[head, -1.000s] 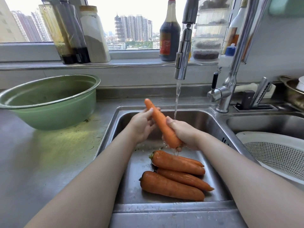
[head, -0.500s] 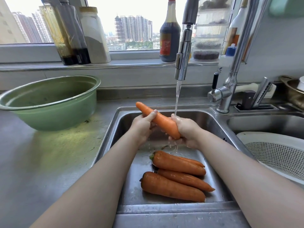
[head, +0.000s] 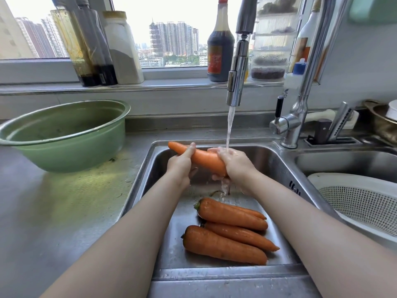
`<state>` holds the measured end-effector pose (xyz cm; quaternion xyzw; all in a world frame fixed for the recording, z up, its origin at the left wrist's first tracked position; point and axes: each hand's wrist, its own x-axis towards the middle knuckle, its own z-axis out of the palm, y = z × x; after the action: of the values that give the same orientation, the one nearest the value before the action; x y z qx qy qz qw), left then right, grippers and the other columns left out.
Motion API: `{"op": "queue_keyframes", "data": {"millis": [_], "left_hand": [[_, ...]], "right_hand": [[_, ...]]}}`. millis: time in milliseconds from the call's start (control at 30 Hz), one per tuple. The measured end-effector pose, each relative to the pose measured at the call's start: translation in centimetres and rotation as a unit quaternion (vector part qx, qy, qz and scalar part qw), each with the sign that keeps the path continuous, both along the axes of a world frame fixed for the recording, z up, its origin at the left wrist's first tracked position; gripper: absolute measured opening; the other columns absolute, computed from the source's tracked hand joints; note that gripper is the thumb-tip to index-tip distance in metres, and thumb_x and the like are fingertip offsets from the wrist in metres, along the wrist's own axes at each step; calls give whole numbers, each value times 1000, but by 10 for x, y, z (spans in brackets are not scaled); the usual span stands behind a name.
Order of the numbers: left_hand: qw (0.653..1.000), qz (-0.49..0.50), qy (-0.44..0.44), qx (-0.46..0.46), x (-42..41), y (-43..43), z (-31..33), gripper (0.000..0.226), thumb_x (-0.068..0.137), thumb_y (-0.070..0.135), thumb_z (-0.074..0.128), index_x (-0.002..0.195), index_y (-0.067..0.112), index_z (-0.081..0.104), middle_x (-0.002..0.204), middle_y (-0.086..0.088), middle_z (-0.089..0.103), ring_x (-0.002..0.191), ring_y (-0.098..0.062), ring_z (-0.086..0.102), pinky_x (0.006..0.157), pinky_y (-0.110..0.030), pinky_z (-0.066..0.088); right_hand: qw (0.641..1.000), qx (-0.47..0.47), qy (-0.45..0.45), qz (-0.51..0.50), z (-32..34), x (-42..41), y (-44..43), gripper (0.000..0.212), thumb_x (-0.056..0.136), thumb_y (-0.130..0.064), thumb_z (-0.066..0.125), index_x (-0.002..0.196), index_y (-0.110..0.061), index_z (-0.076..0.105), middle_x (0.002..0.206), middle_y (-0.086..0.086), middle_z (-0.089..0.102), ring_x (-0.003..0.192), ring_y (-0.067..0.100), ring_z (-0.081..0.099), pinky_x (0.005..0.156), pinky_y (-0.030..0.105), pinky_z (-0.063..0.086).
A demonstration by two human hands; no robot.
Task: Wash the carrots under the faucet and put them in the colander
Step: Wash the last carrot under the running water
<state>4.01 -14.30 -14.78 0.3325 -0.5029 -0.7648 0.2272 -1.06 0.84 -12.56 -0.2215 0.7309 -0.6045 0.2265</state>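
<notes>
Both hands — left hand (head: 180, 166), right hand (head: 235, 163) — grip the carrot (head: 202, 158) under the faucet (head: 236, 82); best to rotate it fully before moving to the colander (head: 356, 203).

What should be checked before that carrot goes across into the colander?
1. Grip: left hand and right hand both hold the carrot. Ok.
2. Rinse: the water stream lands on the right hand where it grips the carrot. Ok.
3. Carrot clean all round: underside hidden. Cannot tell.
4. Room in the colander: the part in view shows no carrots. Ok.
5. All carrots washed: other carrots lie in the sink. Not ok.
</notes>
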Motion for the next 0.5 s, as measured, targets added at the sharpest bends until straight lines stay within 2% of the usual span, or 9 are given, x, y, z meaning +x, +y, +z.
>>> {"op": "queue_keyframes", "data": {"millis": [67,133,200,267,367,500], "left_hand": [[999,-14,14,32,0,2,1,34,95,35,73,112,10,56,117,-13,69,109,-28,68,94,-39,58],[996,-23,38,77,-2,4,4,39,96,33,73,120,6,59,109,-11,74,108,-28,70,93,-41,59],[991,-15,55,121,-3,4,6,40,96,31,72,126,7,59,105,-9,76,108,-30,70,91,-44,59],[986,4,58,154,-1,3,6,38,97,29,72,125,8,56,107,-10,74,108,-31,68,87,-45,60],[984,12,32,175,3,0,6,46,95,31,74,123,7,47,123,-18,66,115,-37,65,94,-49,59],[985,-26,24,171,4,0,7,55,100,32,67,138,4,39,137,-26,56,122,-41,61,73,-46,60]], "right_hand": [[1000,2,-22,-21,1,0,0,35,113,-40,41,127,-23,69,108,17,70,69,30,75,42,26,46],[995,-25,-100,-8,2,1,0,42,113,-43,36,126,-19,67,104,19,73,69,34,76,39,26,42],[980,-63,-190,23,2,2,2,45,114,-44,31,126,-16,65,107,21,73,70,34,75,42,26,41],[964,-96,-238,70,3,0,7,42,113,-37,30,135,-17,60,118,21,68,70,30,72,50,29,43],[959,-111,-232,118,5,-1,10,35,111,-23,39,141,-22,56,114,17,61,65,21,61,46,25,43],[973,-111,-195,60,2,3,2,26,112,-28,46,132,-19,61,86,10,47,46,10,39,38,22,33]]}}
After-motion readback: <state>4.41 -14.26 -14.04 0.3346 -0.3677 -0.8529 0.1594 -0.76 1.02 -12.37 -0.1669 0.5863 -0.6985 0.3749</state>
